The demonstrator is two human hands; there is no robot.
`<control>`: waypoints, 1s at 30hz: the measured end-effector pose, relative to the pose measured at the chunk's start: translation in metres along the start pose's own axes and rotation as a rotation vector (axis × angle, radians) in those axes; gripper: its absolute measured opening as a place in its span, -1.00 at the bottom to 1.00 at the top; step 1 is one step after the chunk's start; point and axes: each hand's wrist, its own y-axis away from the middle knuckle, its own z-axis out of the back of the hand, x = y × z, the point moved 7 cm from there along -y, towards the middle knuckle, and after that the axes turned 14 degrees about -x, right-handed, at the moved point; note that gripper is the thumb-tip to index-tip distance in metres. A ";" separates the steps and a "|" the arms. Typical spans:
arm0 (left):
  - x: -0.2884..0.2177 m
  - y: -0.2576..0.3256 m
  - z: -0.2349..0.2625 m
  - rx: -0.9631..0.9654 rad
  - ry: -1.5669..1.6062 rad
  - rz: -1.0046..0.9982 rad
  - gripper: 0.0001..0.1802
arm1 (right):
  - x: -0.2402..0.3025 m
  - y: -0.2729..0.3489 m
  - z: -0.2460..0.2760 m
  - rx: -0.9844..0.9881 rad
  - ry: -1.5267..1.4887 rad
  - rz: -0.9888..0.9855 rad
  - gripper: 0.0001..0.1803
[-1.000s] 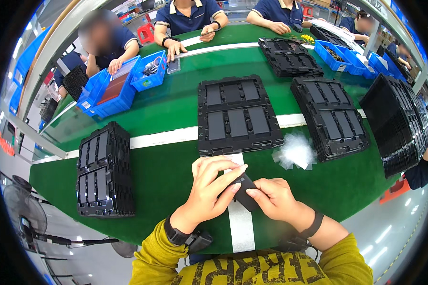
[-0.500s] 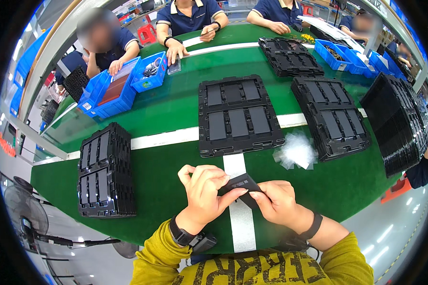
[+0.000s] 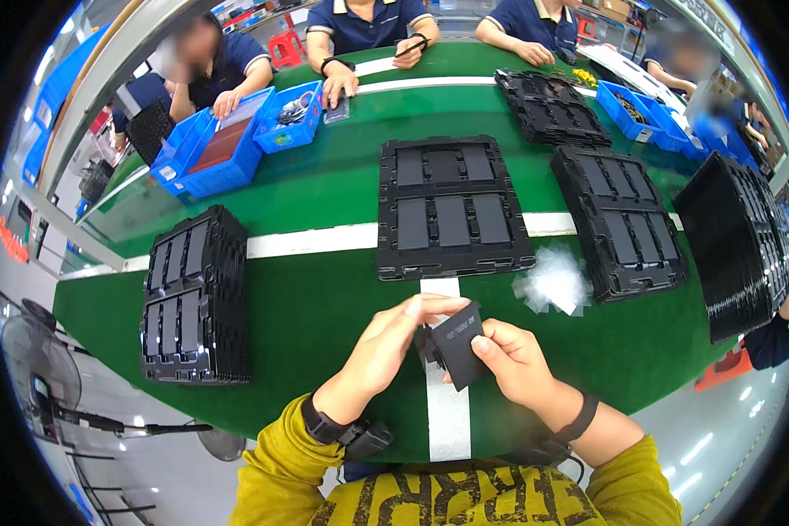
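A flat black rectangular pack (image 3: 460, 352) with small pale print is tilted up in front of me. My right hand (image 3: 519, 361) grips its right side, thumb on the face and the other fingers behind. My left hand (image 3: 387, 347) is stretched out along the pack's upper left edge, its fingertips at the top corner; its thumb is hidden. A small dark tab or strip juts from the pack's left side. Just beyond my hands lies a black molded tray (image 3: 454, 195) holding several dark flat packs in its pockets.
Stacked black trays stand at left (image 3: 195, 298), at right (image 3: 622, 219), at far right (image 3: 735, 250) and farther back (image 3: 552, 107). A heap of clear film pieces (image 3: 552, 282) lies right of the middle tray. Blue bins (image 3: 223, 167) sit far left. Co-workers sit across the green table (image 3: 324, 324).
The pack has turned from nearly edge-on to showing its broad face. My left hand has gone from pinching its left end to straight fingers along its upper edge. My right hand keeps hold.
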 end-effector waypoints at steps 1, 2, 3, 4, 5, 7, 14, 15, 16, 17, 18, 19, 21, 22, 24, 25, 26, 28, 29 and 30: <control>0.004 0.003 -0.007 0.048 0.106 0.131 -0.44 | -0.002 0.000 -0.002 0.034 -0.009 -0.014 -0.81; 0.007 0.007 -0.013 0.098 0.214 0.261 -0.43 | -0.008 -0.001 0.000 0.046 -0.002 -0.021 -0.81; 0.004 0.007 -0.012 0.086 0.219 0.258 -0.43 | -0.014 -0.002 0.003 0.053 0.131 0.044 -0.82; 0.005 0.009 -0.015 0.144 0.255 0.320 -0.44 | -0.015 -0.002 0.005 0.060 0.263 0.110 -0.83; 0.005 0.012 -0.019 0.203 0.292 0.381 -0.44 | -0.015 -0.002 0.005 0.070 0.269 0.105 -0.83; 0.005 0.012 -0.015 0.171 0.285 0.401 -0.44 | -0.011 -0.001 0.003 0.087 0.411 0.168 -0.82; -0.002 0.025 -0.028 0.361 0.391 0.269 -0.32 | -0.008 0.002 0.004 0.096 0.017 0.082 -0.82; -0.003 0.028 -0.030 0.379 0.306 0.196 -0.27 | -0.011 0.003 0.005 0.094 0.024 0.086 -0.82; 0.001 0.031 -0.032 0.374 0.265 0.248 -0.23 | -0.008 0.003 0.009 0.035 0.102 0.198 -0.82; 0.003 0.034 -0.034 0.378 0.270 0.244 -0.23 | -0.005 0.005 0.014 -0.024 0.180 0.310 -0.83; 0.006 0.036 -0.035 0.364 0.292 0.238 -0.23 | -0.010 0.005 0.019 -0.062 0.233 0.334 -0.85; 0.005 0.035 -0.036 0.350 0.313 0.233 -0.23 | -0.010 0.006 0.019 -0.059 0.234 0.333 -0.85; -0.002 0.036 -0.040 0.349 0.299 0.175 -0.22 | -0.002 0.009 0.019 -0.104 0.356 0.456 -0.88; -0.002 0.036 -0.040 0.335 0.269 0.129 -0.24 | -0.001 0.009 0.018 -0.102 0.356 0.457 -0.88; -0.001 0.035 -0.039 0.319 0.238 0.083 -0.26 | 0.003 0.010 0.014 -0.116 0.354 0.520 -0.90; -0.002 0.034 -0.038 0.304 0.213 0.021 -0.29 | 0.005 0.010 0.013 -0.114 0.353 0.520 -0.90; -0.003 0.033 -0.036 0.289 0.187 -0.041 -0.31 | 0.010 0.011 0.010 -0.106 0.435 0.594 -0.90; -0.004 0.030 -0.037 0.272 0.159 -0.109 -0.33 | 0.015 0.014 0.008 -0.101 0.517 0.672 -0.90; -0.006 0.029 -0.036 0.253 0.132 -0.177 -0.33 | 0.015 0.015 0.008 -0.104 0.550 0.696 -0.90; -0.006 0.029 -0.037 0.255 0.130 -0.177 -0.33 | 0.016 0.017 0.007 -0.107 0.582 0.719 -0.91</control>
